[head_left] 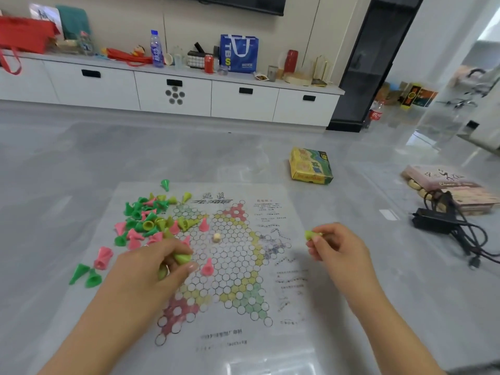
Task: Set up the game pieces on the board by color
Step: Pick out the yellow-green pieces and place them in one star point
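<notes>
1. On the grey floor (81,163) lay a paper game board (232,266) printed with a star of hexagonal cells, its points tinted red, yellow and green.
2. Over the board's far left corner a loose heap of cone pieces (151,220) in green, pink and yellow-green sprawled, some spilling off the paper's left edge onto the floor.
3. Beside the left edge, two green cones (85,276) and a pink cone (102,257) lay tipped over on the floor.
4. One pink piece (207,267) stood upright on the white cells near the board's middle, and another pink piece (203,224) stood farther away by the heap.
5. A small pale die (216,237) rested on the central cells.
6. The left hand (151,269) hovered over the board's left part, fingers curled round a yellow-green cone (182,257), with more yellow-green showing under the palm.
7. The right hand (338,247) was raised over the board's right edge, pinching another yellow-green piece (311,235) between thumb and fingertips.
8. Beyond the board's far right corner sat a yellow and green box (311,166), and further right a black adapter with cable (446,223) lay beside a flat pink box (446,182).
</notes>
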Motion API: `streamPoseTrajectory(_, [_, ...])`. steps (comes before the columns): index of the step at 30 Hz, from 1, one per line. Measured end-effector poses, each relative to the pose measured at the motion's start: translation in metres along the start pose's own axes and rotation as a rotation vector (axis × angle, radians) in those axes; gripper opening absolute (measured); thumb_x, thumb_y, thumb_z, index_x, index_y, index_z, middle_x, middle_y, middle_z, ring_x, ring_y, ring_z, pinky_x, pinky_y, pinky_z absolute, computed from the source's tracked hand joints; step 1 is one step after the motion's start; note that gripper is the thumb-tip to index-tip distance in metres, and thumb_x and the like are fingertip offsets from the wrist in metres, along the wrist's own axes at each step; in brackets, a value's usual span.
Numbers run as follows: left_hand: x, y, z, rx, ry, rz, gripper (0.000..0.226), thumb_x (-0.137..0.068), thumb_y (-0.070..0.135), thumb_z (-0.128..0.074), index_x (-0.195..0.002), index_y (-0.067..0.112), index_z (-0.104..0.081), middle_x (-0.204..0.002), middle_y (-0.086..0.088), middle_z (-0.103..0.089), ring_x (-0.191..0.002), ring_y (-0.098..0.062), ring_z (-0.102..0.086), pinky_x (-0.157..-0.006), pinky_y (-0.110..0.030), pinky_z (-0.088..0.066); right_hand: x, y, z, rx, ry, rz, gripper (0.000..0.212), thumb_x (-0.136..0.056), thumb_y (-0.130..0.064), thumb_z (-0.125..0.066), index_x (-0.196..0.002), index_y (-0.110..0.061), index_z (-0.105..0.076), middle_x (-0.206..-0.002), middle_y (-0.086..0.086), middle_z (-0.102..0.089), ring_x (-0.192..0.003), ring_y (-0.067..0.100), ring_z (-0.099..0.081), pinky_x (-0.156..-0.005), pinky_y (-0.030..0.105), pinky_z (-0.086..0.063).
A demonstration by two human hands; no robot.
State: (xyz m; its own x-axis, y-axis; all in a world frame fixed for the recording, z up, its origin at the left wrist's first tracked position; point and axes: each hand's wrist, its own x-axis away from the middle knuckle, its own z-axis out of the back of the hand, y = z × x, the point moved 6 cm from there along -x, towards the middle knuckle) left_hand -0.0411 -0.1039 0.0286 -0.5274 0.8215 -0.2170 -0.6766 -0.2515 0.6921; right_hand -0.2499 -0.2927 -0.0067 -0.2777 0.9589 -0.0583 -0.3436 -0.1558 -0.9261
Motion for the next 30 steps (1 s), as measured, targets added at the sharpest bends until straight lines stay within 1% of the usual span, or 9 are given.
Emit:
streamPoseTrajectory(3, [-0.003,0.001,-0.007,0.008,-0.031,-0.002,0.027,-0.079,0.028,-0.064,-0.072,0.047,-0.046,-0.064,0.013,-0.063,-0.067,-0.001,-0.058,-0.060,-0.016,-0.047,-0.022,-0.014,-0.007,0.420,-0.095,0.166,0.007,-0.086,-0.012,-0.060,-0.082,-0.017,-0.061,-0.079,-0.001,-0.068,-0.074,0.017,-0.062,-0.074,0.032,-0.050])
streamPoseTrajectory(4, [-0.004,0.002,-0.010,0.013,-0.039,-0.015,0.028,-0.079,0.028,-0.064,-0.071,0.047,-0.045,-0.076,0.024,-0.063,-0.075,0.003,-0.058,-0.061,-0.016,-0.048,-0.025,-0.015,-0.014,0.563,-0.153,0.220,0.005,-0.086,-0.014,-0.059,-0.085,-0.017,-0.062,-0.083,-0.002,-0.068,-0.079,0.018,-0.061,-0.076,0.032,-0.050])
streamPoseTrajectory(6, [-0.006,0.008,-0.013,0.022,-0.045,-0.050,0.028,-0.079,0.028,-0.063,-0.072,0.048,-0.044,-0.092,0.054,-0.040,-0.086,0.017,-0.049,-0.063,-0.016,-0.049,-0.030,-0.013,-0.025,0.737,-0.236,0.278,0.007,-0.087,-0.019,-0.056,-0.091,-0.019,-0.063,-0.090,-0.002,-0.066,-0.085,0.019,-0.060,-0.078,0.033,-0.050])
streamPoseTrajectory(8, [-0.005,0.011,-0.015,0.011,-0.046,-0.066,0.022,-0.080,0.032,-0.061,-0.073,0.048,-0.046,-0.096,0.057,-0.032,-0.090,0.018,-0.046,-0.060,-0.015,-0.048,-0.031,-0.011,-0.031,0.820,-0.268,0.293,0.008,-0.089,-0.022,-0.054,-0.092,-0.021,-0.061,-0.093,-0.005,-0.063,-0.087,0.017,-0.058,-0.077,0.033,-0.049])
streamPoseTrajectory(12, [-0.003,0.012,-0.022,0.012,-0.081,-0.084,0.012,-0.081,0.037,-0.060,-0.076,0.045,-0.052,-0.101,0.052,-0.037,-0.094,0.011,-0.047,-0.061,-0.013,-0.045,-0.031,-0.010,-0.035,0.849,-0.259,0.315,0.006,-0.090,-0.025,-0.053,-0.092,-0.024,-0.059,-0.095,-0.008,-0.061,-0.087,0.015,-0.057,-0.073,0.029,-0.048])
streamPoseTrajectory(19, [-0.003,0.013,-0.024,0.015,-0.101,-0.088,0.014,-0.081,0.037,-0.059,-0.075,0.046,-0.051,-0.099,0.053,-0.037,-0.092,0.013,-0.048,-0.060,-0.012,-0.044,-0.030,-0.010,-0.038,0.846,-0.281,0.357,0.010,-0.091,-0.026,-0.052,-0.096,-0.020,-0.059,-0.092,-0.007,-0.055,-0.085,0.014,-0.053,-0.071,0.027,-0.045])
streamPoseTrajectory(24, [-0.002,0.015,-0.025,0.065,-0.120,-0.079,0.010,-0.083,0.035,-0.059,-0.078,0.042,-0.055,-0.098,0.051,-0.039,-0.074,0.012,-0.058,-0.066,-0.007,-0.043,-0.031,-0.009,-0.039,0.856,-0.273,0.374,0.012,-0.091,-0.025,-0.051,-0.098,-0.020,-0.059,-0.091,-0.009,-0.051,-0.084,0.013,-0.051,-0.070,0.025,-0.044])
streamPoseTrajectory(27, [-0.003,0.015,-0.027,0.036,-0.127,-0.085,0.012,-0.082,0.037,-0.058,-0.077,0.045,-0.051,-0.100,0.054,-0.034,-0.085,0.014,-0.052,-0.070,-0.007,-0.042,-0.029,-0.007,-0.038,0.839,-0.296,0.352,0.018,-0.091,-0.025,-0.051,-0.108,-0.022,-0.057,-0.092,-0.009,-0.052,-0.088,0.013,-0.053,-0.074,0.027,-0.046])
streamPoseTrajectory(30, [-0.003,0.015,-0.029,0.001,-0.143,-0.079,0.015,-0.083,0.039,-0.057,-0.076,0.048,-0.047,-0.102,0.053,-0.033,-0.095,0.015,-0.044,-0.065,-0.011,-0.043,-0.023,-0.014,-0.030,0.731,-0.268,0.285,0.029,-0.090,-0.024,-0.053,-0.119,-0.024,-0.052,-0.096,-0.007,-0.057,-0.090,0.011,-0.056,-0.076,0.023,-0.046])
